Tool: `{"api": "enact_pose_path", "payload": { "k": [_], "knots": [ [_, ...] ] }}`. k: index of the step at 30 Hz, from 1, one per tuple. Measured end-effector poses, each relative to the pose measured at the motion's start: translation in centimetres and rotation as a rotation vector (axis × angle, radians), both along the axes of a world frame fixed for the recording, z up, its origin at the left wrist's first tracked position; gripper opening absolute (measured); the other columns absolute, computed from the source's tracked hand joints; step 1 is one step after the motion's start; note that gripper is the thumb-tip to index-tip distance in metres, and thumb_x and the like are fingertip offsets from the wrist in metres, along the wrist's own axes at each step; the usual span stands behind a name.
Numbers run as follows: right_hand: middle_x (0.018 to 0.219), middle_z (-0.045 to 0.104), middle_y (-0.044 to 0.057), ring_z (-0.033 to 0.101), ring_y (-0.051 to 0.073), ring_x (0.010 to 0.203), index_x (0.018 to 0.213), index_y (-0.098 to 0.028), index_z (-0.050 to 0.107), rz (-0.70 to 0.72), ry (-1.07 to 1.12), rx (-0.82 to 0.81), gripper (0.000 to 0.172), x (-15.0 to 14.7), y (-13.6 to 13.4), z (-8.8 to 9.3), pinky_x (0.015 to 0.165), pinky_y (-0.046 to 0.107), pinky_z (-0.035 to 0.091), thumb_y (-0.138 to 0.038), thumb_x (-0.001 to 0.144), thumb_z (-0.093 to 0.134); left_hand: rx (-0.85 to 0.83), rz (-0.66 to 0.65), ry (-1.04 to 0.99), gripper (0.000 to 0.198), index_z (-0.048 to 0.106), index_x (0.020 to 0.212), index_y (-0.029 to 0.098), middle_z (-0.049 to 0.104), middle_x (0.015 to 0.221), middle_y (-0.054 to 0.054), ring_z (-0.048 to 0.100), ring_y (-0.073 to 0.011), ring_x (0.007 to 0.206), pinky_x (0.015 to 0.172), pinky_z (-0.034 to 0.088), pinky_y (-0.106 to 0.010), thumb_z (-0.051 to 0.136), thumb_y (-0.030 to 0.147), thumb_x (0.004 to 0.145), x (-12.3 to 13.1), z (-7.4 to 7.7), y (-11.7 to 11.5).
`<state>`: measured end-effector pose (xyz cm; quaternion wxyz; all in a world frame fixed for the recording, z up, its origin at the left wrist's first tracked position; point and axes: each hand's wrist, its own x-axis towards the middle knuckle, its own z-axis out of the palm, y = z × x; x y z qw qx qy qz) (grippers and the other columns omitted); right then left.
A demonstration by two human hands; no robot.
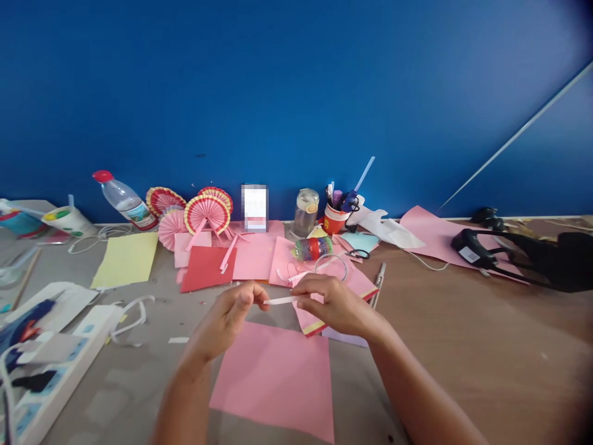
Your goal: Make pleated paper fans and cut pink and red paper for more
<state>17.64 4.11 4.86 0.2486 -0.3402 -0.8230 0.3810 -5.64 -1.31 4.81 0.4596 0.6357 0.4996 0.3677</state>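
Observation:
Between my two hands stretches a thin white strip (pixel 280 301), held roughly level above the desk. My left hand (pixel 236 312) is closed, its fingertips pinching the strip's left end. The other end is pinched in my right hand (pixel 331 301), palm turned down. Whether the strip is paper or tape cannot be made out. Below them lies a square sheet of pink paper (pixel 278 377), flat on the desk. Just behind my right hand are folded pink papers with a red and yellow edge (pixel 316 327), partly covered by the hand.
Pink paper fans (pixel 207 214) lean at the back beside a red-capped bottle (pixel 125 198). A glass jar (pixel 306 213) and a red cup of tools (pixel 336 219) stand near the blue wall (pixel 296 93). A power strip (pixel 69 364) lies left, black headgear (pixel 491 253) right.

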Motion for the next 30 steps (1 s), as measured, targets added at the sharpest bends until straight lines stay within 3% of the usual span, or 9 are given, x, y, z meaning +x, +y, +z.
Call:
{"api": "enact_pose_path", "payload": {
  "k": [3, 8, 11, 15, 20, 24, 30],
  "knots": [
    [0.086, 0.07, 0.004, 0.061, 0.017, 0.079, 0.088, -0.02, 0.07, -0.038, -0.037, 0.106, 0.016, 0.0, -0.4, 0.6, 0.076, 0.031, 0.045, -0.014, 0.084, 0.056, 0.013, 0.11, -0.043, 0.059, 0.062, 0.076, 0.017, 0.063, 0.077, -0.008, 0.056, -0.0215, 0.078, 0.082, 0.044, -0.034, 0.033, 0.068, 0.084, -0.3, 0.0, -0.5],
    [0.075, 0.069, 0.003, 0.059, 0.018, 0.075, 0.084, -0.021, 0.071, -0.075, -0.107, 0.197, 0.015, 0.0, -1.3, 2.1, 0.075, 0.033, 0.043, -0.012, 0.081, 0.059, 0.033, 0.263, -0.378, 0.053, 0.055, 0.064, 0.019, 0.053, 0.065, -0.003, 0.052, -0.0183, 0.071, 0.081, 0.047, -0.036, 0.041, 0.067, 0.082, -1.3, 0.9, -1.3],
    [0.071, 0.067, 0.001, 0.057, 0.016, 0.07, 0.079, -0.022, 0.07, -0.046, -0.095, 0.141, 0.015, 0.1, -1.8, 2.7, 0.07, 0.03, 0.043, -0.014, 0.081, 0.058, 0.018, 0.244, -0.423, 0.056, 0.057, 0.064, 0.019, 0.053, 0.066, -0.002, 0.051, -0.0174, 0.07, 0.086, 0.046, -0.039, 0.042, 0.07, 0.079, -2.3, 1.3, -1.7],
    [0.077, 0.067, 0.0, 0.058, 0.014, 0.067, 0.081, -0.022, 0.068, -0.096, -0.081, -0.017, 0.017, 0.7, -2.6, 2.4, 0.059, 0.024, 0.041, -0.015, 0.082, 0.054, 0.0, 0.229, -0.312, 0.054, 0.06, 0.066, 0.018, 0.056, 0.068, -0.004, 0.053, -0.0193, 0.076, 0.086, 0.046, -0.037, 0.042, 0.067, 0.081, -3.3, 0.7, -1.9],
    [0.068, 0.062, -0.002, 0.052, 0.012, 0.06, 0.072, -0.02, 0.065, -0.197, -0.164, -0.184, 0.016, 1.8, -4.6, 0.9, 0.053, 0.022, 0.036, -0.023, 0.083, 0.053, -0.014, 0.257, -0.244, 0.047, 0.057, 0.064, 0.018, 0.055, 0.068, -0.003, 0.053, -0.0173, 0.072, 0.079, 0.048, -0.033, 0.048, 0.061, 0.082, -4.2, -1.2, -2.2],
    [0.066, 0.058, -0.001, 0.049, 0.012, 0.06, 0.07, -0.019, 0.06, -0.252, -0.141, -0.325, 0.015, 2.1, -6.8, -1.2, 0.052, 0.022, 0.035, -0.023, 0.082, 0.051, -0.202, 0.153, -0.149, 0.043, 0.058, 0.071, 0.018, 0.057, 0.074, -0.004, 0.057, -0.0182, 0.076, 0.082, 0.05, -0.034, 0.051, 0.059, 0.082, -4.7, -3.3, -2.8],
    [0.084, 0.061, 0.001, 0.054, 0.014, 0.075, 0.075, -0.02, 0.057, -0.129, -0.089, -0.378, 0.01, 2.5, -8.6, -5.5, 0.065, 0.024, 0.041, -0.011, 0.075, 0.052, -0.472, 0.051, -0.184, 0.04, 0.059, 0.085, 0.018, 0.062, 0.098, -0.009, 0.061, -0.0219, 0.097, 0.081, 0.053, -0.035, 0.057, 0.057, 0.078, -4.8, -5.9, -4.3]
  ]
}}
